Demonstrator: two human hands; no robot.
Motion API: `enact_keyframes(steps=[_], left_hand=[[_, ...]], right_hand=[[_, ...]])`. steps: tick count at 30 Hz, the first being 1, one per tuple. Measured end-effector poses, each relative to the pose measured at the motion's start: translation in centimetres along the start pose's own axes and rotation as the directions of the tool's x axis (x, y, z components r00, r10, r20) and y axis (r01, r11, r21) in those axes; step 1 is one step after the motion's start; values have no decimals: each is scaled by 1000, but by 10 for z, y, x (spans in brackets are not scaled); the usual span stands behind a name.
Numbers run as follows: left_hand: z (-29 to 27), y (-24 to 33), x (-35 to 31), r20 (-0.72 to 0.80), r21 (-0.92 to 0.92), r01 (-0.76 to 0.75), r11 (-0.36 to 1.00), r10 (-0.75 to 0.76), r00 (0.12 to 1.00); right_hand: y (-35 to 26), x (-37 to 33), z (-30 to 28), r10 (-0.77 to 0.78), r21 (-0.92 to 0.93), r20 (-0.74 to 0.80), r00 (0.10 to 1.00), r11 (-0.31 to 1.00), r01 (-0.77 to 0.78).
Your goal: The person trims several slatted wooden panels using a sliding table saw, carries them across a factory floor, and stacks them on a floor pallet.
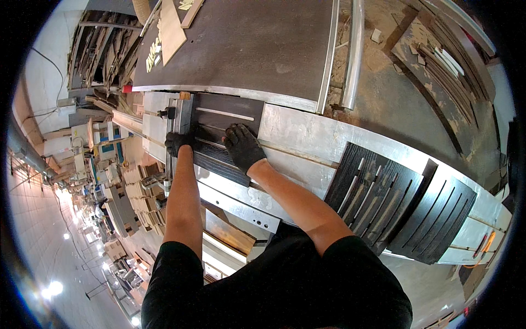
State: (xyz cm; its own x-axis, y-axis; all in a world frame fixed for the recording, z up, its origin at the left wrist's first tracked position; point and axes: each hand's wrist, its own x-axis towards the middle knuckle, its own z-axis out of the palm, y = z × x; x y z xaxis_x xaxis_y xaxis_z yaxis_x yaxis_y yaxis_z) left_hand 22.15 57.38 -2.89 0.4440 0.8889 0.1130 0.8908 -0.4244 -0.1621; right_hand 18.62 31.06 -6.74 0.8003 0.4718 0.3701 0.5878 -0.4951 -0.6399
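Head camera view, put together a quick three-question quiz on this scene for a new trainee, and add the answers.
1. Multiple choice: what does the right hand rest on? a) the floor, b) a dark slotted panel, c) the orange-handled tool.
2. True or false: the left hand wears a white glove.
3. Fill in: more dark slotted panels lie on the metal bed, on the person's ____ side.

Key: 1. b. 2. False; its glove is black. 3. right.
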Motion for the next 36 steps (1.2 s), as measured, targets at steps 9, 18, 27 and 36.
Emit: enact_keyframes(steps=[9, 18, 27, 36], left_hand=[[11, -13, 16, 71, -4, -27, 1000, 27, 997], [10, -5, 16, 87, 50, -22, 999, 18, 996], [-8, 10, -2, 137, 64, -27, 998, 18, 990], [25, -7, 10, -335, 189, -33, 981, 96, 937]], right_hand=[[-5, 0, 0, -10, -11, -123, 992, 1000, 9], [-2, 3, 6, -21, -32, -47, 999, 999, 20], [1, 7, 0, -23, -119, -35, 999, 993, 19], [-4, 5, 11, -26, -11, -168, 985, 1000, 25]])
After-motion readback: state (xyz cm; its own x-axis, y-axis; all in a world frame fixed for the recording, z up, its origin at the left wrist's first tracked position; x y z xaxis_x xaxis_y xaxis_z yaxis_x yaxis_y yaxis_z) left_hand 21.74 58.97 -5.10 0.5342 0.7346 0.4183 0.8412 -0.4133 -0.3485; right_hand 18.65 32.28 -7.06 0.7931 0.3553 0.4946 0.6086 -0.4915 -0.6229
